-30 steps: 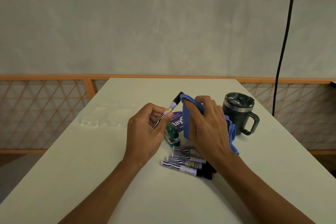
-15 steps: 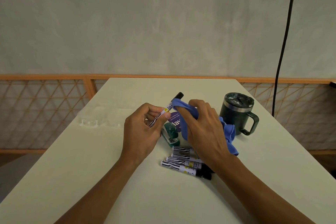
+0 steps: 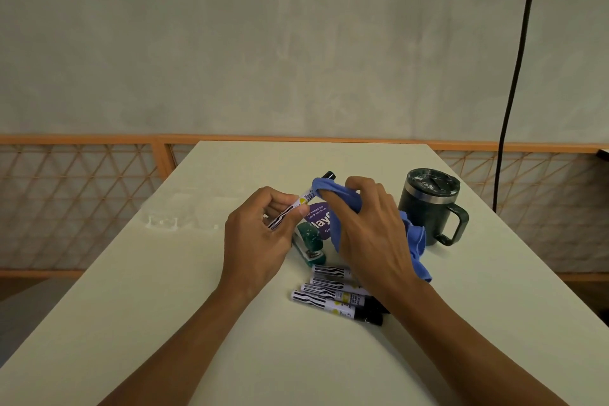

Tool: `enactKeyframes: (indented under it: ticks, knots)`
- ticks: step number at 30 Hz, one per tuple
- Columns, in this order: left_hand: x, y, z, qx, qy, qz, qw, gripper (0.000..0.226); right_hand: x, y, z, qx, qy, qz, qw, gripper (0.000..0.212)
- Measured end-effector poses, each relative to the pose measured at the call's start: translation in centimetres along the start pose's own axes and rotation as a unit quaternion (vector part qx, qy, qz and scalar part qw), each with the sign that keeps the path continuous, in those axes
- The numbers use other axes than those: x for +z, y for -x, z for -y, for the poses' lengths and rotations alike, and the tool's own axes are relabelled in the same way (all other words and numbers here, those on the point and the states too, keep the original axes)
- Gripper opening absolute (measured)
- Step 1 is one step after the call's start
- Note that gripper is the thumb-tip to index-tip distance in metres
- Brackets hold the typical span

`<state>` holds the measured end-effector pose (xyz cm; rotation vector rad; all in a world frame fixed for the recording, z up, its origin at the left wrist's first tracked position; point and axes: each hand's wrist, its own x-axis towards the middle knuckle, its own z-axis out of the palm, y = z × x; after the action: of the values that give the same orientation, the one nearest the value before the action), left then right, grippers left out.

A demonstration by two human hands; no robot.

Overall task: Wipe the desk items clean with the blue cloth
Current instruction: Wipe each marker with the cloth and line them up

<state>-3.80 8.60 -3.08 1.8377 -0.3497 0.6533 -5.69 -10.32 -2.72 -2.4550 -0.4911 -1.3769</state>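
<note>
My left hand (image 3: 260, 237) pinches a white marker (image 3: 304, 199) with a black cap, tilted up and away over the pale desk (image 3: 164, 306). My right hand (image 3: 372, 234) grips the blue cloth (image 3: 333, 189) and wraps it round the marker's upper barrel just below the cap. The rest of the cloth hangs behind my right wrist. Under my hands lie a green stapler (image 3: 309, 244) and a purple-labelled item (image 3: 319, 216), partly hidden. Several more markers (image 3: 333, 293) lie side by side nearer to me.
A dark lidded mug (image 3: 428, 204) with its handle to the right stands at the right of the desk. An orange lattice railing (image 3: 82, 194) runs behind the desk, and a black cable (image 3: 514, 82) hangs down the wall at the right.
My right hand with the cloth has slid down and back up the marker's barrel near the cap. My left hand keeps its hold and has shifted slightly left.
</note>
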Motion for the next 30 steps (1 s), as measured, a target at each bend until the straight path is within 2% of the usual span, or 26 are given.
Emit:
enactKeyframes:
  ticks: [4,7,13,18,24,26,28,30]
  knots:
    - [0.1,0.1,0.1,0.017,-0.016,0.004,1.000,0.020,-0.1,0.0,-1.2,0.023,0.029,0.007,0.999,0.071]
    - [0.0,0.1,0.1,0.032,-0.031,-0.002,0.999,0.019,0.0,0.3,-0.8,0.009,0.045,0.025,0.999,0.065]
    - [-0.3,0.1,-0.1,0.045,-0.038,-0.013,0.998,0.018,0.3,0.4,-0.6,-0.007,0.033,0.034,0.999,0.069]
    - [-0.1,0.2,0.0,0.086,-0.076,-0.007,0.993,0.025,-0.1,0.1,-1.6,0.030,0.034,0.014,0.999,0.065]
    - [-0.3,0.3,0.7,0.147,-0.129,-0.016,0.981,0.041,-0.7,0.1,-0.3,0.010,0.027,0.063,0.998,0.060]
    - [-0.4,0.0,1.0,0.184,-0.157,-0.033,0.970,0.038,-0.9,-0.1,-0.7,0.006,0.027,0.060,0.998,0.058]
    - [-0.3,-0.3,1.2,0.214,-0.179,-0.046,0.959,0.034,-0.8,-0.2,-1.3,0.037,0.006,0.026,0.999,0.040]
    - [-0.1,-0.6,1.3,0.232,-0.187,-0.054,0.953,0.036,-0.9,-0.3,-1.8,0.101,-0.021,0.018,0.995,0.037]
